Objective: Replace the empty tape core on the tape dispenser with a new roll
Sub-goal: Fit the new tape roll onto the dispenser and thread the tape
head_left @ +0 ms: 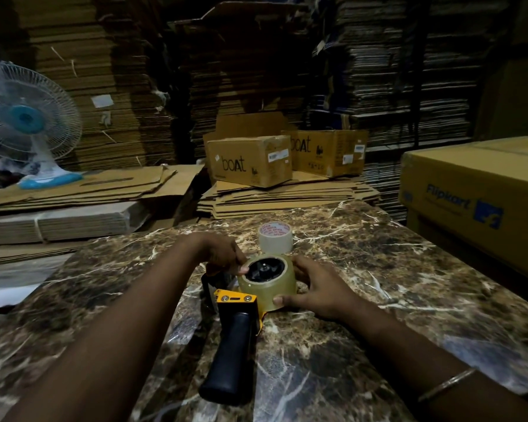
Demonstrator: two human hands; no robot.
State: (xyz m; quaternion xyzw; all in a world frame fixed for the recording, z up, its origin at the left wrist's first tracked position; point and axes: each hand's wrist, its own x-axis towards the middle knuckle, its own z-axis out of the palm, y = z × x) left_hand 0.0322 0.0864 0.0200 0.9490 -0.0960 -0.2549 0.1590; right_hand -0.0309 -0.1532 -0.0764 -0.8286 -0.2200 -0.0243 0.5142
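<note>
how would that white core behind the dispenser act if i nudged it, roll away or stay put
The white core stands on its flat end on the marble table, so a nudge would probably slide it rather than roll it. It looks like a hollow, thin-walled ring, so it is likely light and easy to knock over. Once tipped onto its curved side, it could roll across the smooth top.
</note>
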